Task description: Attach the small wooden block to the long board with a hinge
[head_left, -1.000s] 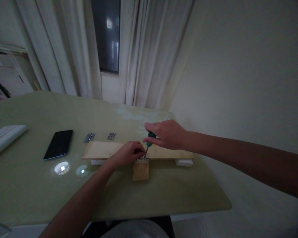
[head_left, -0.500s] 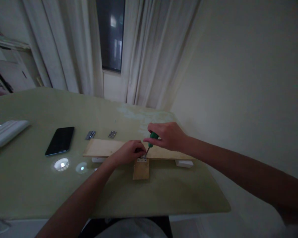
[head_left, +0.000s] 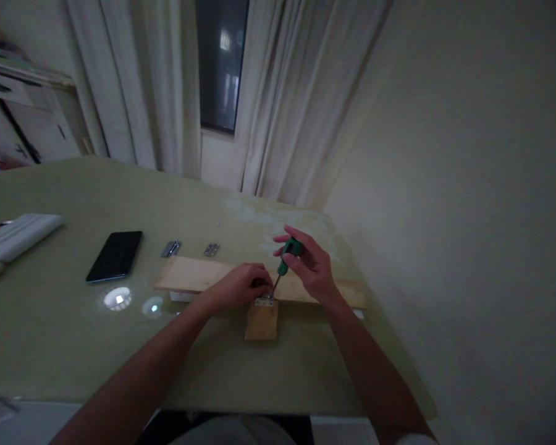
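Observation:
My right hand [head_left: 311,264] grips the green handle of a screwdriver [head_left: 284,263], its fingers partly spread around it. The metal shaft slants down to a hinge [head_left: 264,302] lying across the joint between a long wooden board [head_left: 194,274] and a small wooden block [head_left: 261,323]. My left hand [head_left: 246,283] rests on the board beside the hinge. Its fingers are curled and pressed together near the screwdriver's tip, and whatever they pinch is hidden.
Two loose hinges [head_left: 171,248] [head_left: 211,250] lie behind the board. A black phone [head_left: 114,256] is further left, near a white case-like object [head_left: 21,235]. White supports [head_left: 181,297] hold the board above the green tabletop [head_left: 120,364]. A wall stands close on the right.
My right hand has turned around the screwdriver handle, its fingers loosening and its forearm swinging down and inward. My left hand stays by the hinge. The view has shifted slightly.

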The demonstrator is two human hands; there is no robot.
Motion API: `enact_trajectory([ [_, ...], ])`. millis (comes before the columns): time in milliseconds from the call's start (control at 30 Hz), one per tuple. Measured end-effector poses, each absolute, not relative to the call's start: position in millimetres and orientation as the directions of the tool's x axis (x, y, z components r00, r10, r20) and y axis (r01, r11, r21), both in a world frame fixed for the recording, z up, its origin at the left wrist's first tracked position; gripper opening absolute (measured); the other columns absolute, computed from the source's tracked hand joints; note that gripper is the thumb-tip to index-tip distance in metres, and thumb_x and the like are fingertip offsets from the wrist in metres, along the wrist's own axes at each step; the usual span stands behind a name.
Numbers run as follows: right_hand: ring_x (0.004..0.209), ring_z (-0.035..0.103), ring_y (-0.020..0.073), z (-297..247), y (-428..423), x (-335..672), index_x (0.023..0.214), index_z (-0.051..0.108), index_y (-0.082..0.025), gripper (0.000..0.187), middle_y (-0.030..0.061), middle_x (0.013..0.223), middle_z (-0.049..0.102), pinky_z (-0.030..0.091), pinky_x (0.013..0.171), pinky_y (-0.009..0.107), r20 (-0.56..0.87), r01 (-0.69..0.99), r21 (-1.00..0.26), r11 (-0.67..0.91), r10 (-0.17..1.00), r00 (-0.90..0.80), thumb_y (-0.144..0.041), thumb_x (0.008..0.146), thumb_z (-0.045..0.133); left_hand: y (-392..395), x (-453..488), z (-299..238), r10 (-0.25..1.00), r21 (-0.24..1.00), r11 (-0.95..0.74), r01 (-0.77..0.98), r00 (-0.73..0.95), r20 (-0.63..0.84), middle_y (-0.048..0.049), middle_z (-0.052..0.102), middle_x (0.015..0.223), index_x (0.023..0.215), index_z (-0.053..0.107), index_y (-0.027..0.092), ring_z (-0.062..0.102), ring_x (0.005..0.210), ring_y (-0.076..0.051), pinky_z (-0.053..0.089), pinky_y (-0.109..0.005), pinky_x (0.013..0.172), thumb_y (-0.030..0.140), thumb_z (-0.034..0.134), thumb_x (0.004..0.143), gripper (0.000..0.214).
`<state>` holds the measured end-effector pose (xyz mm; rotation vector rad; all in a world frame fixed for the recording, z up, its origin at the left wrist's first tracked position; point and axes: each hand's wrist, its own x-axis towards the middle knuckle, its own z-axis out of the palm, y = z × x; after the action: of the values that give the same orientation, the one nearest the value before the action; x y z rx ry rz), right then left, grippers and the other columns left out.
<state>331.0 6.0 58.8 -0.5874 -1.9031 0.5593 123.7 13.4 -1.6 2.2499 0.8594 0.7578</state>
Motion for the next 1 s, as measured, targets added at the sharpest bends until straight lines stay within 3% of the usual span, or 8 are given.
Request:
enact_trajectory([
  [100, 0.081, 0.068, 0.0158, 53, 8, 329, 0.126, 0.071, -0.035, 0.033, 0.0004, 0.092, 0.069, 0.061, 0.076, 0.031, 0.824, 0.211, -0.514, 0.832, 0.547, -0.150, -0.028, 0.094, 0.076, 13, 124, -1, 0.718, 0.687, -0.618, 0.383, 0.630, 0.295, -0.0034, 0.072, 0.091, 0.095, 0.080, 0.019, 0.066, 0.081, -0.016, 0.047, -0.026, 0.074, 0.018, 0.066, 0.095, 0.013],
  [167, 0.094, 0.071, 0.0187, 54, 7, 331, 0.131, 0.069, -0.035, 0.036, 0.0036, 0.105, 0.073, 0.061, 0.087, 0.035, 0.816, 0.220, -0.513, 0.830, 0.551, -0.175, -0.033, 0.095, 0.074, 13, 123, 0, 0.723, 0.681, -0.619, 0.391, 0.623, 0.299, -0.0038, 0.072, 0.093, 0.096, 0.079, 0.019, 0.067, 0.081, -0.016, 0.047, -0.026, 0.074, 0.017, 0.065, 0.095, 0.015],
  [267, 0.117, 0.070, 0.0224, 63, 6, 338, 0.151, 0.054, -0.036, 0.046, 0.0083, 0.143, 0.066, 0.061, 0.098, 0.042, 0.664, 0.059, -0.681, 0.730, 0.650, -0.370, -0.039, 0.106, 0.057, 13, 119, 2, 0.737, 0.596, -0.645, 0.478, 0.596, 0.320, -0.0060, 0.073, 0.098, 0.099, 0.079, 0.020, 0.067, 0.088, -0.018, 0.049, -0.028, 0.079, 0.017, 0.062, 0.097, 0.017],
  [333, 0.113, 0.074, 0.0213, 67, 7, 342, 0.151, 0.053, -0.037, 0.044, 0.0076, 0.144, 0.066, 0.064, 0.092, 0.040, 0.587, -0.081, -0.779, 0.622, 0.678, -0.442, -0.035, 0.107, 0.055, 15, 114, 1, 0.741, 0.448, -0.670, 0.592, 0.569, 0.357, -0.0084, 0.074, 0.106, 0.103, 0.079, 0.021, 0.067, 0.100, -0.024, 0.050, -0.035, 0.089, 0.025, 0.063, 0.100, 0.017],
  [433, 0.103, 0.078, 0.0209, 67, 9, 345, 0.136, 0.066, -0.035, 0.040, 0.0042, 0.126, 0.075, 0.067, 0.087, 0.038, 0.579, -0.155, -0.799, 0.580, 0.676, -0.455, -0.028, 0.097, 0.073, 18, 107, -2, 0.758, 0.306, -0.645, 0.701, 0.537, 0.370, -0.0106, 0.074, 0.121, 0.117, 0.078, 0.023, 0.067, 0.112, -0.030, 0.048, -0.042, 0.098, 0.041, 0.063, 0.101, 0.028],
  [600, 0.098, 0.078, 0.0196, 64, 4, 346, 0.124, 0.074, -0.032, 0.038, 0.0027, 0.117, 0.077, 0.067, 0.088, 0.036, 0.623, -0.071, -0.766, 0.639, 0.710, -0.330, -0.023, 0.089, 0.083, 19, 105, -4, 0.814, 0.345, -0.581, 0.737, 0.518, 0.263, -0.0081, 0.078, 0.114, 0.124, 0.076, 0.027, 0.073, 0.101, -0.027, 0.051, -0.037, 0.089, 0.049, 0.058, 0.103, 0.036],
  [767, 0.116, 0.075, 0.0234, 76, 0, 353, 0.137, 0.069, -0.034, 0.041, 0.0042, 0.128, 0.076, 0.064, 0.100, 0.044, 0.498, -0.141, -0.854, 0.501, 0.709, -0.499, -0.028, 0.097, 0.073, 20, 107, -1, 0.834, 0.372, -0.551, 0.747, 0.501, 0.229, -0.0068, 0.079, 0.115, 0.124, 0.077, 0.028, 0.074, 0.102, -0.028, 0.052, -0.036, 0.087, 0.050, 0.058, 0.102, 0.036],
  [1000, 0.102, 0.078, 0.0190, 70, -2, 349, 0.119, 0.078, -0.033, 0.035, -0.0002, 0.109, 0.080, 0.067, 0.093, 0.035, 0.558, -0.054, -0.823, 0.566, 0.785, -0.269, -0.023, 0.086, 0.085, 19, 107, 0, 0.849, 0.369, -0.529, 0.764, 0.482, 0.219, -0.0069, 0.078, 0.117, 0.124, 0.077, 0.029, 0.074, 0.105, -0.029, 0.053, -0.037, 0.087, 0.054, 0.054, 0.102, 0.040],
])
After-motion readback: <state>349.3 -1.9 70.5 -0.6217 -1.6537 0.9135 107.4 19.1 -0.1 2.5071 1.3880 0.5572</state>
